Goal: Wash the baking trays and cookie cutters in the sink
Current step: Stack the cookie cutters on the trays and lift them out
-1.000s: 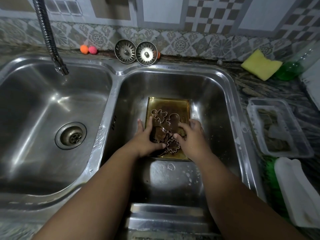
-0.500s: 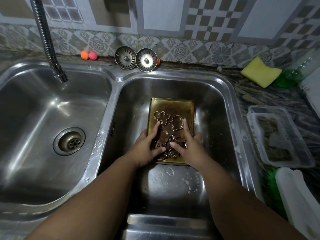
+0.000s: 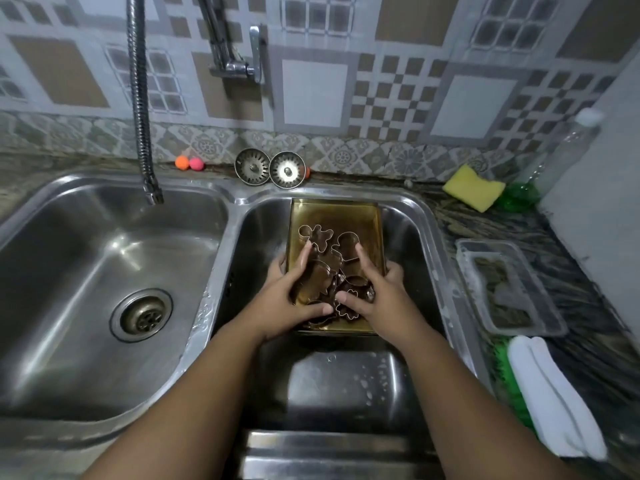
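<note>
Left hand: the left hand [image 3: 289, 294] is clamped on the left wall of the gold rectangular metal baking tray [image 3: 336, 213]. One finger and the thumb lie inside it, the rest are outside the edge.
Right hand: the right hand [image 3: 379, 294] does pretty much the same on the tray's right wall, with its thumb down on the cutters.
Cutters: a bunch of thin metal cookie cutters [image 3: 346, 244] sit loose inside the tray. Two are apart toward its far end, the others are piled at the near end under both thumbs.
Tray: it's in the right basin of the stainless steel double sink [image 3: 412, 237]. Can't tell if it rests on the bottom.
Left of the tray: the other basin with its round drain [image 3: 142, 315], and a ribbed metal faucet hose [image 3: 138, 98] hanging over it.
Behind the tray: two round metal sink strainers [image 3: 270, 168] lean on the tiled wall. An orange ball [image 3: 182, 162] and a pink ball [image 3: 196, 163] are further left.
Right of the tray: on the dark marbled counter [image 3: 581, 271] there's a yellow sponge [image 3: 472, 188], a clear bottle of green liquid [image 3: 519, 195], a clear plastic tub [image 3: 509, 285] and a white cloth [image 3: 554, 393].
</note>
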